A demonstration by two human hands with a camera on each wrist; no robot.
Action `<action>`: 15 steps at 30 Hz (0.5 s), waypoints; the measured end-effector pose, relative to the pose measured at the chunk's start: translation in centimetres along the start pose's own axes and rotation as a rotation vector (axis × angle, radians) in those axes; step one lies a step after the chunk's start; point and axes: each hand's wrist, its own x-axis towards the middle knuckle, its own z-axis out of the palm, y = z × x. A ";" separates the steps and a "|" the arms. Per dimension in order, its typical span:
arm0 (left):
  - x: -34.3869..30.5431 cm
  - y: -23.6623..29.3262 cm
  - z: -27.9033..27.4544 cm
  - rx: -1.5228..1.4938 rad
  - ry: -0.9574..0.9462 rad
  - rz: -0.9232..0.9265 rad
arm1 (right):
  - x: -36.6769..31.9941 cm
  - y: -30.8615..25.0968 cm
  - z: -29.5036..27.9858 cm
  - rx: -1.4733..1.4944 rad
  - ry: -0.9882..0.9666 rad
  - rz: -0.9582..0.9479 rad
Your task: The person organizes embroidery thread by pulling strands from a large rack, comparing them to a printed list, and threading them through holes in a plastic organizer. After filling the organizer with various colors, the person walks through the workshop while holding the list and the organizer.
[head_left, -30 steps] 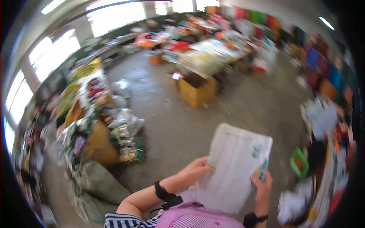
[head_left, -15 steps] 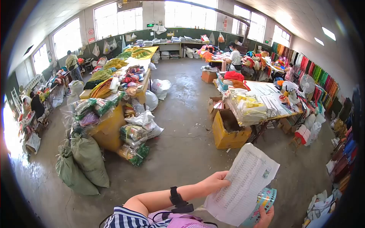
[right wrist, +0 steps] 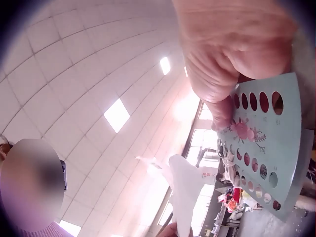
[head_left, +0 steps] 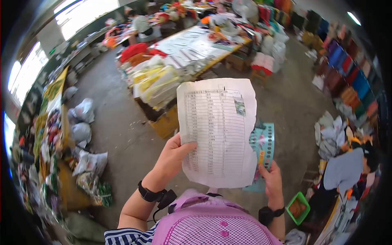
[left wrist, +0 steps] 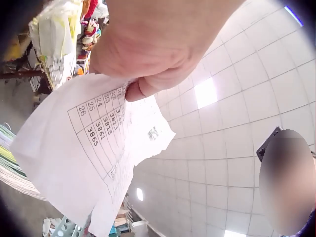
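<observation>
A creased paper sheet (head_left: 216, 139) printed with a numbered table and a small picture hangs upright in front of the body. My left hand (head_left: 169, 161) pinches its left edge, thumb on the printed side. In the left wrist view, table rows run across the sheet (left wrist: 54, 148) below the hand (left wrist: 148, 44). My right hand (head_left: 272, 179) grips a teal card (head_left: 267, 139) with rows of oval holes, partly hidden behind the sheet's right edge. A pink flower print and the holes show on the card (right wrist: 284, 133) in the right wrist view, thumb against its face.
Ahead stands a table (head_left: 196, 41) piled with yarn and packets, with a cardboard box (head_left: 163, 124) under its near corner. Bagged goods (head_left: 83, 118) line the left side. At right are a green basket (head_left: 298, 208) and heaped cloth (head_left: 343, 167).
The head view has swung down and to the right. The sheet has shifted left in view and now stands straighter, facing me. Both hands keep their holds on sheet and card.
</observation>
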 end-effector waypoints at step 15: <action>44.0 -5.2 17.5 0.185 -0.393 -0.227 | 30.4 -7.4 -16.4 -0.009 0.400 -0.058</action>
